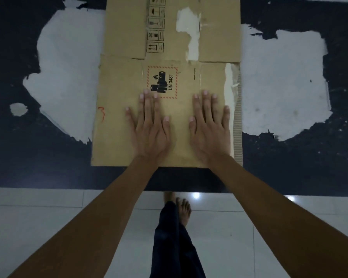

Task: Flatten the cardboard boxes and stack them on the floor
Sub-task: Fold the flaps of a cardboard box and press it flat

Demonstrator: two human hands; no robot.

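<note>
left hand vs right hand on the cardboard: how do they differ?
The left hand reaches the red-bordered UN 3481 label with its fingertips; the right hand lies on plain cardboard. The right hand sits beside the torn, corrugated edge; the left hand sits nearer the middle. Both lie flat, fingers straight.

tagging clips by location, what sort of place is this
Probably an indoor room at floor level: glossy white floor tiles, a worn dark floor covering with bare patches, and a flattened cardboard box lying on it.
</note>
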